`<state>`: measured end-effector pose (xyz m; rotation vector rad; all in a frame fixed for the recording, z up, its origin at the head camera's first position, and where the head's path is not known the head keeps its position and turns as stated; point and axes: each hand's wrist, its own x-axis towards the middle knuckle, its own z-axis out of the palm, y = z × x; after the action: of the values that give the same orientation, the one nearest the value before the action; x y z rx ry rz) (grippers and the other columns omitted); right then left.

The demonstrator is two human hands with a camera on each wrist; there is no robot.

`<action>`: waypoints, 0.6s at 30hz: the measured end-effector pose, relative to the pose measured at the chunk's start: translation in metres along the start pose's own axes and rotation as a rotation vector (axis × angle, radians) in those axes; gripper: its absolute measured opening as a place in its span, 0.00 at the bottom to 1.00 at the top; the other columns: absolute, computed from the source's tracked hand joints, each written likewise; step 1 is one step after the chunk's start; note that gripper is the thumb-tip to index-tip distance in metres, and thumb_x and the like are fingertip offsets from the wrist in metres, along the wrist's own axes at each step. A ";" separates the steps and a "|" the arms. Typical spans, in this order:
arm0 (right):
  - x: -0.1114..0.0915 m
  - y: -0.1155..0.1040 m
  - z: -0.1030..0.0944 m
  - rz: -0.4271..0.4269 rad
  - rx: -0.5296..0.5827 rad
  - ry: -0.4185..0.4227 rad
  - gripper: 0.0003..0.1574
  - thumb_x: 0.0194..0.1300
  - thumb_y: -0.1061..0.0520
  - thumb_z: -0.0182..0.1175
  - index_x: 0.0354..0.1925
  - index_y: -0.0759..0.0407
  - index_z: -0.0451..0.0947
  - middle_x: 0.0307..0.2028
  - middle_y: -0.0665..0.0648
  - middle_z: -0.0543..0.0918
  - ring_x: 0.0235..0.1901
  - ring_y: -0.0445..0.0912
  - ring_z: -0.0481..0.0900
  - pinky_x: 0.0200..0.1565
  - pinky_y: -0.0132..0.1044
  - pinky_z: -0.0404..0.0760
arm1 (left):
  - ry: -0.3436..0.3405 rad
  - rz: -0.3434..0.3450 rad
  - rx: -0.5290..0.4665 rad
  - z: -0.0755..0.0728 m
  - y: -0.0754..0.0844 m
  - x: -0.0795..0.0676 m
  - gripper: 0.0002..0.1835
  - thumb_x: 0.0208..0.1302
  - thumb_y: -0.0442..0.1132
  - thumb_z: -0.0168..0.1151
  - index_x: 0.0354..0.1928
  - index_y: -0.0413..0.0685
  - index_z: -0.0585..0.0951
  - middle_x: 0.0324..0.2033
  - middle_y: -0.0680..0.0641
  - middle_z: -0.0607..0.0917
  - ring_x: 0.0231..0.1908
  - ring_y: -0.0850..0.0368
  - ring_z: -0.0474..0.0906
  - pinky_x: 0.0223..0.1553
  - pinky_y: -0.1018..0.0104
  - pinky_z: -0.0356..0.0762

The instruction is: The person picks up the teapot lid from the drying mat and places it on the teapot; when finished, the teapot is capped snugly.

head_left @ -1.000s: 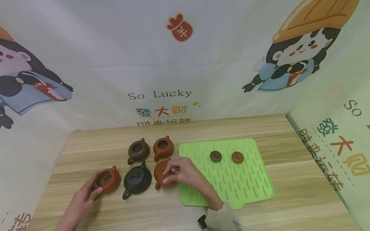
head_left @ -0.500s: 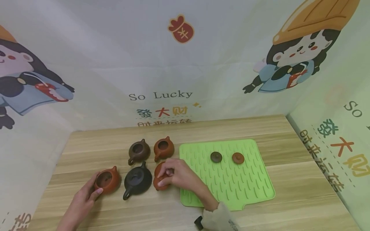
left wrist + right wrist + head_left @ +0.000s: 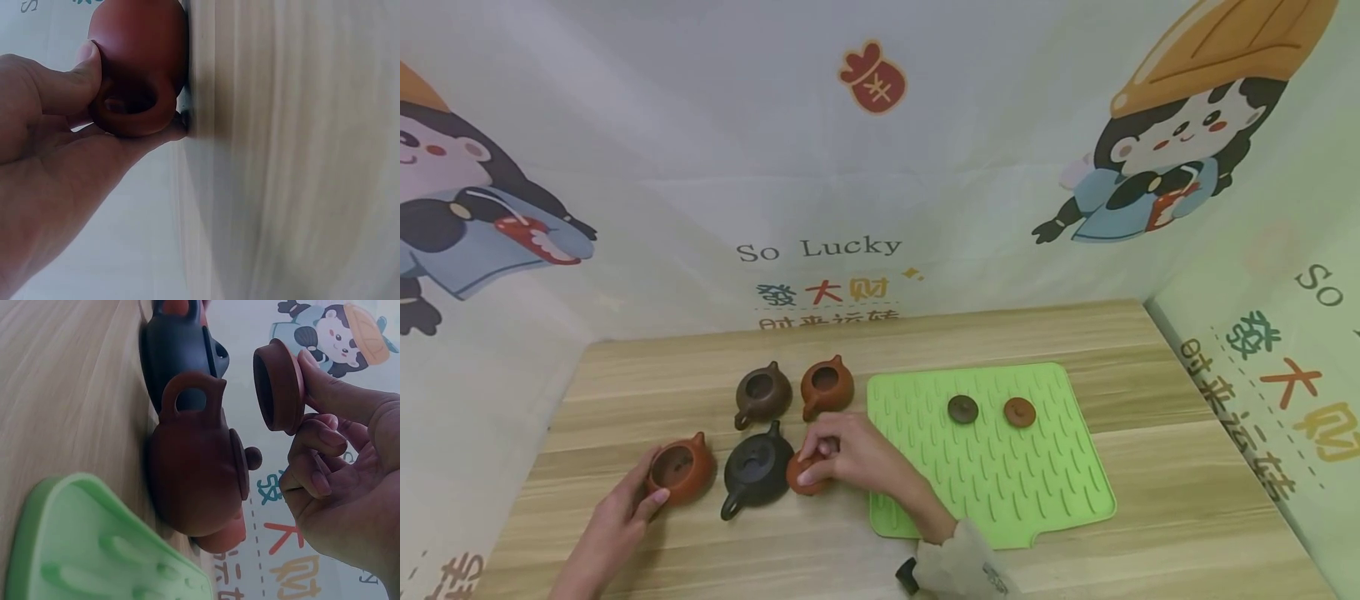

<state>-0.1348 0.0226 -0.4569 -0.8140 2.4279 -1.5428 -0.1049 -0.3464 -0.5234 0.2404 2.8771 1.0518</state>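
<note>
My left hand (image 3: 613, 517) grips a reddish-brown lidless teapot (image 3: 700, 475) at the left; in the left wrist view its handle (image 3: 140, 119) faces the camera, with the thumb on its side. My right hand (image 3: 857, 454) pinches a reddish-brown teapot lid (image 3: 281, 387), held in the air on edge with its hollow underside showing. Below it, another reddish-brown teapot (image 3: 194, 469) stands with its lid on, mostly hidden by the hand in the head view. Between the hands stands a black teapot (image 3: 756, 475), lid on.
Behind stand two lidless teapots, one dark brown (image 3: 767, 400) and one reddish-brown (image 3: 838, 396). At the right, a green ridged mat (image 3: 985, 475) carries a dark lid (image 3: 962, 409) and a reddish lid (image 3: 1019, 412). Printed cloth walls (image 3: 820, 192) enclose the wooden table (image 3: 775, 567).
My right hand has moved left with the pinched lid, from over the right-hand teapot towards the black one. My left hand stays on its teapot.
</note>
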 end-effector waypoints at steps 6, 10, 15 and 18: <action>0.004 -0.005 0.003 0.015 0.017 -0.013 0.11 0.57 0.62 0.84 0.35 0.60 0.89 0.26 0.44 0.73 0.26 0.30 0.66 0.34 0.23 0.69 | 0.015 0.027 0.013 0.001 0.000 -0.001 0.35 0.84 0.34 0.59 0.82 0.24 0.58 0.74 0.16 0.67 0.75 0.19 0.66 0.76 0.61 0.69; 0.006 -0.007 0.007 0.000 0.016 -0.026 0.12 0.57 0.61 0.85 0.35 0.60 0.89 0.27 0.44 0.73 0.27 0.29 0.66 0.35 0.23 0.69 | 0.008 0.031 0.014 -0.004 0.012 -0.003 0.35 0.82 0.32 0.60 0.80 0.21 0.59 0.73 0.15 0.66 0.71 0.12 0.65 0.67 0.89 0.57; 0.010 -0.006 0.011 -0.028 -0.002 -0.038 0.13 0.57 0.60 0.85 0.35 0.59 0.88 0.26 0.44 0.73 0.27 0.29 0.66 0.35 0.23 0.70 | 0.018 0.037 0.013 -0.004 0.013 -0.005 0.34 0.83 0.33 0.59 0.80 0.22 0.60 0.72 0.14 0.67 0.70 0.12 0.65 0.74 0.76 0.65; 0.014 -0.006 0.013 -0.042 -0.015 -0.045 0.14 0.57 0.59 0.85 0.34 0.58 0.87 0.26 0.44 0.72 0.27 0.29 0.65 0.35 0.23 0.69 | 0.037 0.035 0.006 0.000 0.005 -0.004 0.34 0.83 0.33 0.59 0.81 0.24 0.60 0.73 0.16 0.68 0.74 0.18 0.67 0.79 0.53 0.69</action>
<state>-0.1390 0.0034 -0.4551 -0.8977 2.4078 -1.5057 -0.0999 -0.3432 -0.5197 0.2751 2.9195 1.0653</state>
